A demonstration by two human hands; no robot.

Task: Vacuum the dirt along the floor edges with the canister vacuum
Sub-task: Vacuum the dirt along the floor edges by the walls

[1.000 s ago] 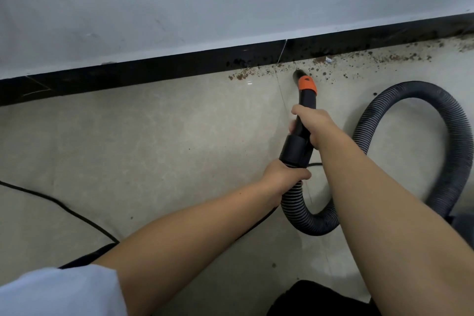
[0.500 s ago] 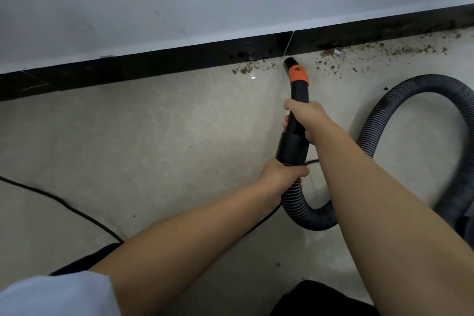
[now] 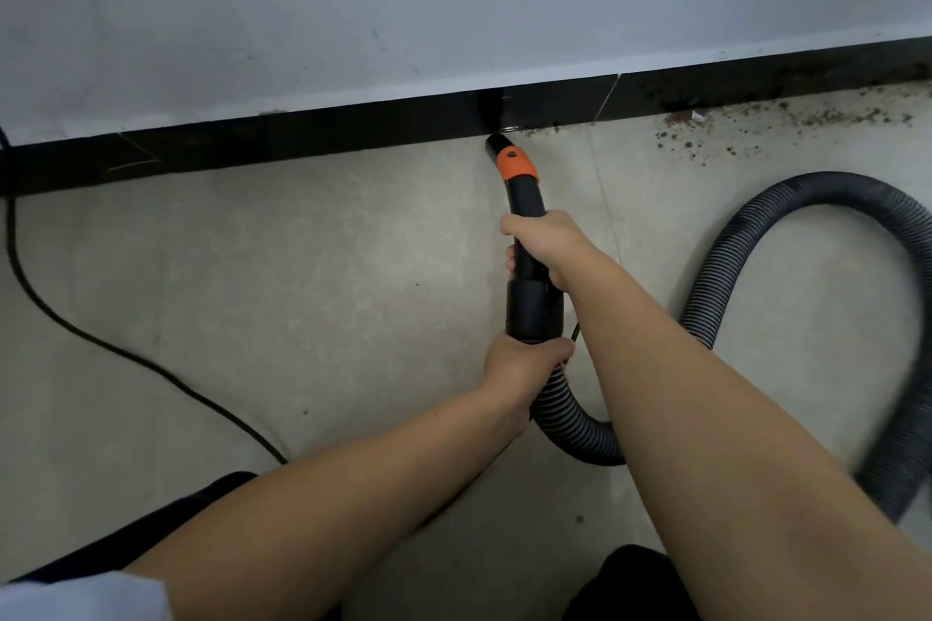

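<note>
head view: both hands' fingers (image 3: 510, 264) wrap the vacuum nozzle (image 3: 524, 212).

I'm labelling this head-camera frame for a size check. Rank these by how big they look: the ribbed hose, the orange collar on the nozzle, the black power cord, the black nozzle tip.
1. ribbed hose, by far the bulkiest.
2. black power cord, long but very thin.
3. orange collar.
4. black nozzle tip, close to the collar in size, so that order is unsure.

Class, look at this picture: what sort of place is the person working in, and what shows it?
Probably an indoor room's floor edge: pale floor tiles, a black skirting under a painted wall.
</note>
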